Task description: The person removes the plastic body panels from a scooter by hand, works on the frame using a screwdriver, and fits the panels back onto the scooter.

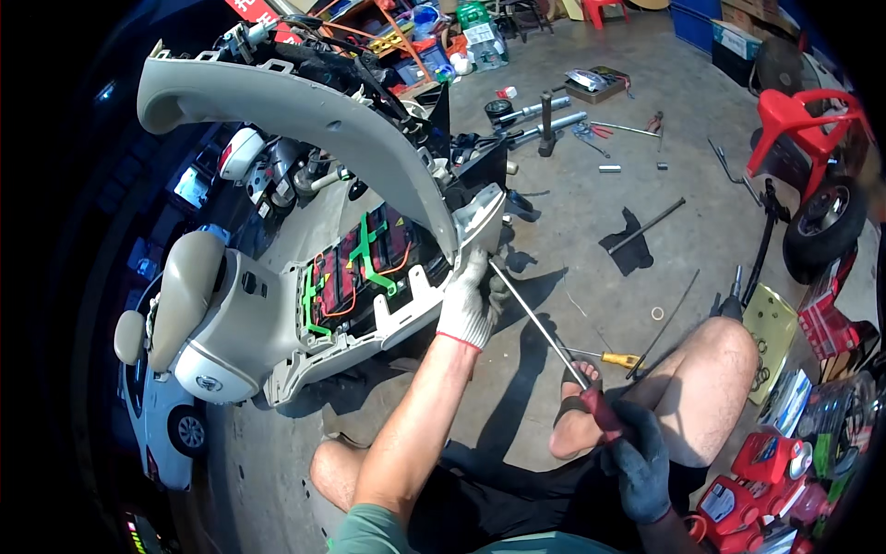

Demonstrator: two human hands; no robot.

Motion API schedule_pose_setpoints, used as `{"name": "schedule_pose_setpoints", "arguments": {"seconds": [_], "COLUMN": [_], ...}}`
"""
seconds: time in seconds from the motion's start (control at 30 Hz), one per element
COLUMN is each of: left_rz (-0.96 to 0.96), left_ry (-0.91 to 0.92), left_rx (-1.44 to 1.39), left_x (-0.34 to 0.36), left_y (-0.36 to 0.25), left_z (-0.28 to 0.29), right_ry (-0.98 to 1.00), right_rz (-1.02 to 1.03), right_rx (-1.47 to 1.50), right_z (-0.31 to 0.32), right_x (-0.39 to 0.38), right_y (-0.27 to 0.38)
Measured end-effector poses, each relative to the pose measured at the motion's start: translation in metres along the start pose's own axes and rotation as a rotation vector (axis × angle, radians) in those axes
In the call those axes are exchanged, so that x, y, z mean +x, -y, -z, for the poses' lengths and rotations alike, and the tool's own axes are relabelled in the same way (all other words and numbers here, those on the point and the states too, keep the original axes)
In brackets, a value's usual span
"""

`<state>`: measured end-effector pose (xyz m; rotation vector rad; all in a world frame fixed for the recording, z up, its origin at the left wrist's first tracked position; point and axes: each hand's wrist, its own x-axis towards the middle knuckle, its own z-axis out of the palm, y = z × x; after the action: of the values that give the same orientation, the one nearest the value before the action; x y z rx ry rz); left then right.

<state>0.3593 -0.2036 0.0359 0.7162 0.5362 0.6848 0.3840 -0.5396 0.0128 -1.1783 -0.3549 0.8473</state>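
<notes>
So the cream scooter (245,305) was half stripped, and its curved leg shield (305,106) arched right over the work area. Left hand (469,300), in a white knit glove, was at the shield's lower corner with fingers bent against it; can't tell if they were really clamped on. Right hand (641,462), dark glove, had its fingers wrapped round the butt of a long red-handled screwdriver (601,412), which slanted up in front of the lap with its tip right by the left glove. Couldn't make out whether the tip touched anything.

Clutter everywhere, lol. The battery pack (346,277) sat exposed in the footwell under green straps, just beside the left forearm. A sandalled foot (574,429) was close by the screwdriver handle, with a yellow-handled screwdriver (620,358) lying on the concrete floor (711,240) near it. Further out: a hammer (546,129) standing on its head, a black cloth (631,254), a red plastic chair (803,120) and a loose wheel (824,217).

Label-wise, the pack had yellow warning triangles, the rear bodywork wore an oval badge, and a red banner (251,11) carried white characters.
</notes>
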Motion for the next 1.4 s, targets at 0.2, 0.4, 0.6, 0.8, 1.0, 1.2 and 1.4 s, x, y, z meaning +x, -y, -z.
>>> {"name": "schedule_pose_setpoints", "arguments": {"seconds": [0.2, 0.4, 0.6, 0.8, 1.0, 1.2, 1.4], "left_rz": [-0.058, -0.152, -0.179, -0.197, -0.182, -0.18, 0.099], "left_ry": [0.001, 0.05, 0.12, 0.061, 0.035, -0.004, 0.245], "left_rx": [-0.074, 0.076, 0.106, 0.096, 0.069, 0.058, -0.039], "left_x": [0.017, 0.03, 0.04, 0.038, 0.035, 0.033, -0.007], "left_y": [0.013, 0.021, 0.016, 0.015, 0.015, 0.011, 0.026], "left_z": [-0.016, -0.036, -0.035, -0.043, -0.045, -0.041, -0.04], "right_ry": [-0.083, -0.086, -0.098, -0.085, -0.052, -0.052, 0.003], "right_rz": [0.054, 0.215, 0.131, 0.173, 0.213, 0.227, -0.059], "right_rx": [-0.22, -0.415, -0.373, -0.397, -0.349, -0.38, 0.071], "right_z": [-0.008, -0.022, -0.038, -0.036, -0.044, -0.046, -0.036], "right_x": [0.004, 0.025, 0.037, 0.044, 0.041, 0.052, 0.048], "right_y": [0.008, 0.032, 0.052, 0.054, 0.071, 0.069, 0.059]}}
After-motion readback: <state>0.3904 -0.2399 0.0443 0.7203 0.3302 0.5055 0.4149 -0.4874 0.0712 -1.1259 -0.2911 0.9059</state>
